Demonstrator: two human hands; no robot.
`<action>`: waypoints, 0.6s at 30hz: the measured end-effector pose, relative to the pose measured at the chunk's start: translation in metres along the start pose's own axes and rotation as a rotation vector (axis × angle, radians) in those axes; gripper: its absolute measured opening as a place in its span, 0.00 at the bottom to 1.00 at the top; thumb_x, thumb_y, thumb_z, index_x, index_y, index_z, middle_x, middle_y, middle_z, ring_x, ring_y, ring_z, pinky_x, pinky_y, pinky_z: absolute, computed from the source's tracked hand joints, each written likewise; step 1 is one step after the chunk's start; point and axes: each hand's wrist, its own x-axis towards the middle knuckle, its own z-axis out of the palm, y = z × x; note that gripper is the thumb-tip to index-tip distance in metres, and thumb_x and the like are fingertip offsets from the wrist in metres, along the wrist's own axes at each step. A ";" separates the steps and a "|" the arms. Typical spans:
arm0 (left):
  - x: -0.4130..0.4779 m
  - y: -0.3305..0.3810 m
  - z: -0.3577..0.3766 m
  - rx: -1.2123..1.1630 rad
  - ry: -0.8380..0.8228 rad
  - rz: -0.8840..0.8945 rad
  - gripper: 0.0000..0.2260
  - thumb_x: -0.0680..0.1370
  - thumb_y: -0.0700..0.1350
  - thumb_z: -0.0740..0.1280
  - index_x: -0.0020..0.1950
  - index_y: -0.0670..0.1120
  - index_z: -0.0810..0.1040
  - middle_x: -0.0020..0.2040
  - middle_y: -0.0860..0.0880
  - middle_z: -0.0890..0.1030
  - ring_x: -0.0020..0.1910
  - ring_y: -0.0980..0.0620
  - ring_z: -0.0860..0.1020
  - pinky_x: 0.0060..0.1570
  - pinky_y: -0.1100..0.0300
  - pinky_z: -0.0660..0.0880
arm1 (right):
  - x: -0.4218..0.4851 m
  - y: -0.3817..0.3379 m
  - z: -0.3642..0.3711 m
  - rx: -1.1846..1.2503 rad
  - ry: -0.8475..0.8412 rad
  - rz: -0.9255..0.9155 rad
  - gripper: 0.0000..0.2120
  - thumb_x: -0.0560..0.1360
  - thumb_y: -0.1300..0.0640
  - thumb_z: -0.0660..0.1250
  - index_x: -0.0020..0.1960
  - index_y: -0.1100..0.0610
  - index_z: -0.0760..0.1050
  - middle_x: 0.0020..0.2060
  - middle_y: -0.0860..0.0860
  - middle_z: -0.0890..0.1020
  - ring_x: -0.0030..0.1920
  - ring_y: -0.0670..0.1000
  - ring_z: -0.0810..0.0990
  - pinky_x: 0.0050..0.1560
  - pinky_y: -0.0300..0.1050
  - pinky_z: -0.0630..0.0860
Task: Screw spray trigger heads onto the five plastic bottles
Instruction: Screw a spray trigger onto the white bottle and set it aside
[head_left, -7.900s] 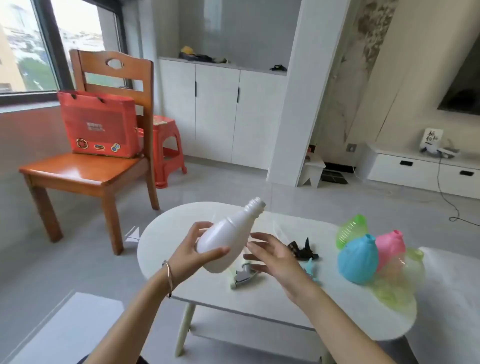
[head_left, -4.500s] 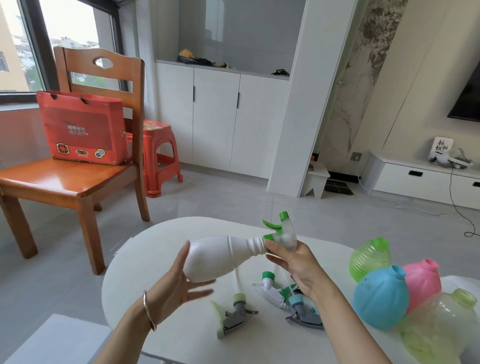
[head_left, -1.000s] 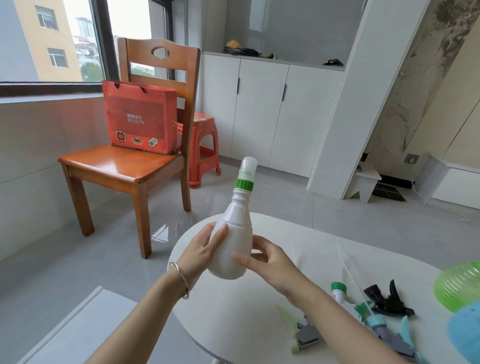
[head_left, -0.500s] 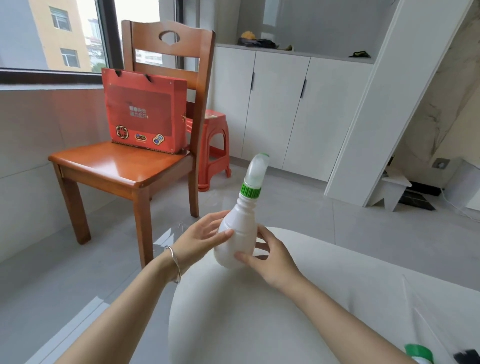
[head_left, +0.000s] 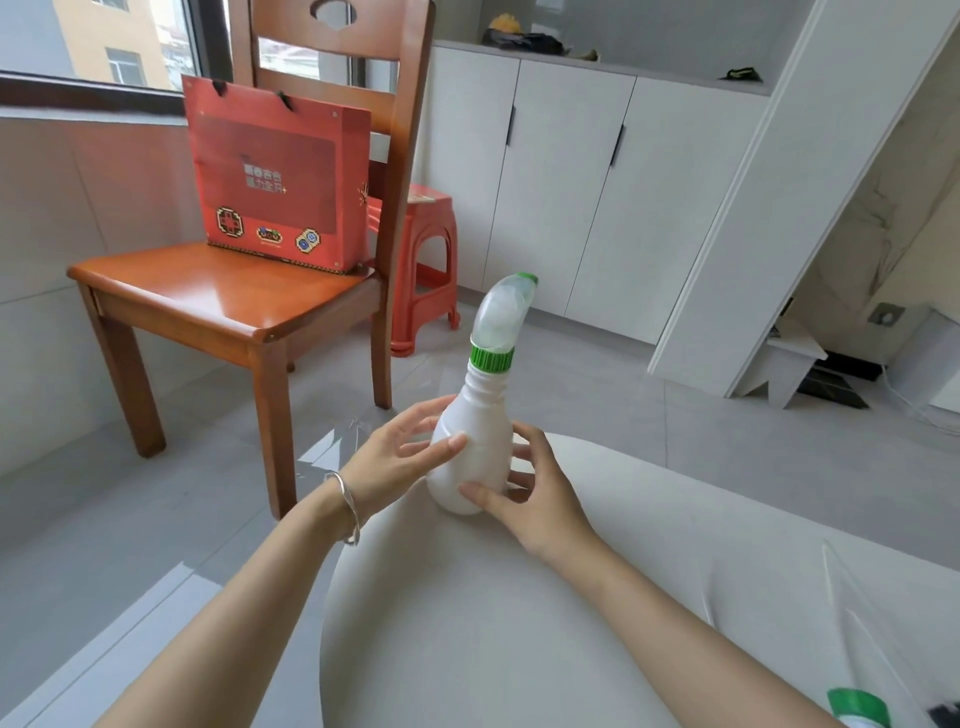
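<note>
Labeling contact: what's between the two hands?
Head view: the white bottle, upright at the table edge; left hand touches it, right hand holds its base.

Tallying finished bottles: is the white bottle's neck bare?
No, a spray head with a green collar is on the neck of the white bottle, which stands upright on the table.

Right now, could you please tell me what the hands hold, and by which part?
The bottle: right hand grips its lower body; left hand touches it.
</note>
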 end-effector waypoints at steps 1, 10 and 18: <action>0.000 0.000 0.001 -0.001 0.001 -0.003 0.23 0.68 0.56 0.70 0.62 0.61 0.74 0.61 0.49 0.79 0.58 0.53 0.80 0.60 0.51 0.76 | 0.000 -0.001 -0.001 0.004 -0.014 0.011 0.32 0.66 0.51 0.77 0.61 0.39 0.62 0.57 0.39 0.73 0.51 0.42 0.80 0.49 0.39 0.78; -0.037 -0.001 0.008 0.110 0.208 -0.079 0.34 0.67 0.63 0.69 0.70 0.57 0.65 0.69 0.50 0.70 0.61 0.53 0.75 0.59 0.57 0.74 | -0.030 -0.022 -0.029 0.073 0.002 0.126 0.37 0.69 0.50 0.74 0.71 0.47 0.57 0.70 0.48 0.66 0.65 0.48 0.70 0.58 0.42 0.69; -0.115 0.025 0.039 0.308 0.259 -0.071 0.22 0.73 0.55 0.67 0.66 0.55 0.67 0.67 0.49 0.73 0.54 0.52 0.75 0.41 0.71 0.72 | -0.111 -0.061 -0.124 -0.093 0.014 0.061 0.38 0.68 0.50 0.74 0.71 0.47 0.57 0.71 0.47 0.65 0.67 0.48 0.69 0.67 0.44 0.64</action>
